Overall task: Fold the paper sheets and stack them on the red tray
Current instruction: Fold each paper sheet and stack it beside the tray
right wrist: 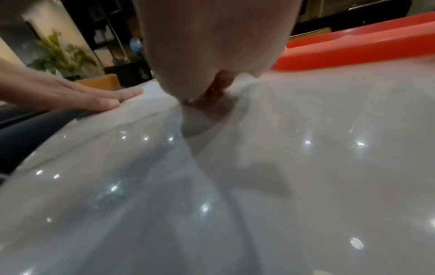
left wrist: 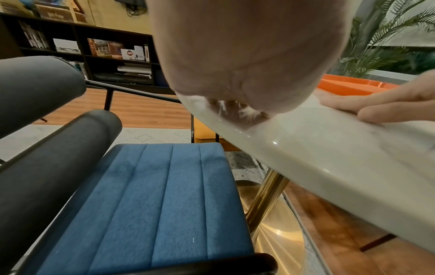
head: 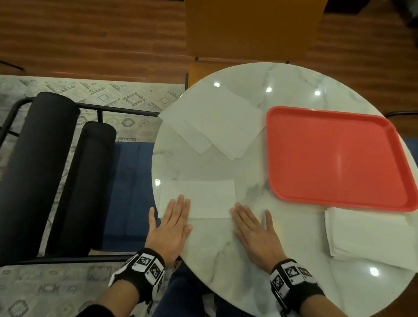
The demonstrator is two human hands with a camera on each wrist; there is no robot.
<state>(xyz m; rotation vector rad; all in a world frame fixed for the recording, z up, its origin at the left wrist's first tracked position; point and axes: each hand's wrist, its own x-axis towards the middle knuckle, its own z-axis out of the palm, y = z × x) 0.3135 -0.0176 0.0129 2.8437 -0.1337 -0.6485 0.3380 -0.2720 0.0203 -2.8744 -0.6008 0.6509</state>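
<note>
A folded white paper sheet lies near the front left edge of the round marble table. My left hand lies flat with straight fingers on the sheet's near left corner. My right hand lies flat on the table, its fingertips touching the sheet's near right corner. The red tray sits at the right with nothing on it. In the left wrist view the left palm fills the top, with the right hand beyond it. The right wrist view shows the left hand flat on paper.
Several unfolded sheets lie at the table's back left, overhanging its edge. A stack of white sheets sits at the front right below the tray. A blue-seated chair stands left; an orange chair stands behind the table.
</note>
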